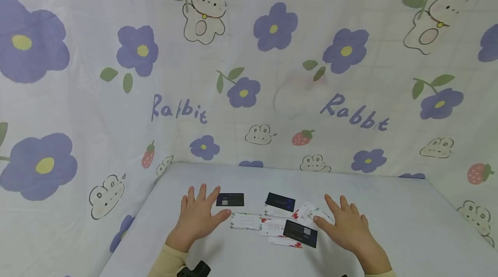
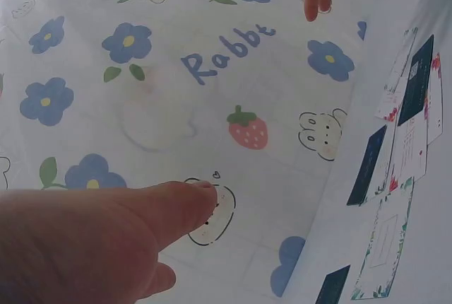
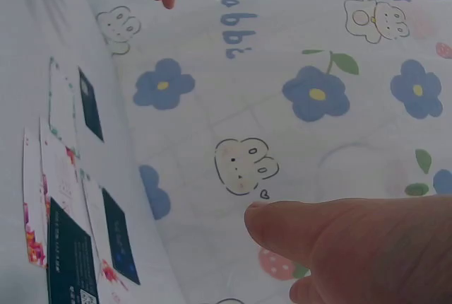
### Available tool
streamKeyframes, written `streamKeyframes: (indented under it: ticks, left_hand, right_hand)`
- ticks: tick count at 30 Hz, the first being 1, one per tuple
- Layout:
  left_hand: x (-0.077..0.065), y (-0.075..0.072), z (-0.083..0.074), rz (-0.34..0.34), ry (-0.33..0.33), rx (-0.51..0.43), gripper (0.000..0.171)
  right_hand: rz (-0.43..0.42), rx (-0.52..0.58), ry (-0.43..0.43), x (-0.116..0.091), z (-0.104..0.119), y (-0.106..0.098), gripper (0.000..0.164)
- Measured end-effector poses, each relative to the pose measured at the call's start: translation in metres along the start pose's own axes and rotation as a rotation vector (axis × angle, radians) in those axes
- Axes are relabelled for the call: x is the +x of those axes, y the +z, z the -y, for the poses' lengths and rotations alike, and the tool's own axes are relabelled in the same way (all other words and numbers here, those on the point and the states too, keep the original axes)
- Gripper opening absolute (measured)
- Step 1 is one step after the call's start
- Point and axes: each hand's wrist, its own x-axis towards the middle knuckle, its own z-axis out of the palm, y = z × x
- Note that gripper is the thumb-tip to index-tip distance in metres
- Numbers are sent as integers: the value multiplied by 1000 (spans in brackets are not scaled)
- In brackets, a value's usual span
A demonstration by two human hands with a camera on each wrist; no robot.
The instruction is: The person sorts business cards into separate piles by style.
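Observation:
My left hand [image 1: 200, 214] is spread with straight fingers at the left of the cards, its fingertips overlapping the edge of a black card [image 1: 232, 199] in the head view. Just right of its thumb lies a white card with a leafy border [image 1: 246, 221]. On the other side, my right hand [image 1: 347, 225] is spread too, its thumb beside a white card [image 1: 307, 213] in the pile. Two more black cards lie there, one at the back [image 1: 280, 202] and one in front [image 1: 300, 234], over white cards with red flowers [image 1: 272, 227]. Neither hand holds anything.
The cards lie on a white-covered table [image 1: 408, 216]. Behind it and along the sides hangs a white curtain [image 1: 295, 65] printed with purple flowers, rabbits and strawberries. A dark object [image 1: 194, 269] shows by the left sleeve [image 1: 167, 263].

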Motion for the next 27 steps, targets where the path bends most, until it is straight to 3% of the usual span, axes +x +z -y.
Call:
streamKeyframes:
  ticks: [5,10,18,21,27]
  left_hand:
    - [0,0,0,-3,5,-26,72]
    - [2,0,3,5,-3,-85,70]
    - [16,11,13,-60,4,-163,66]
    - [19,21,14,-23,-7,-221,68]
    - [24,50,19,70,-109,-369,72]
  right_hand:
    - [-9,9,0,1,-1,2,82]
    - [-72,38,-41,6,-4,4,80]
    - [-103,146,-50,15,15,12,76]
    - [-78,185,-46,17,26,18,76]
    - [-20,296,-39,24,52,32,73]
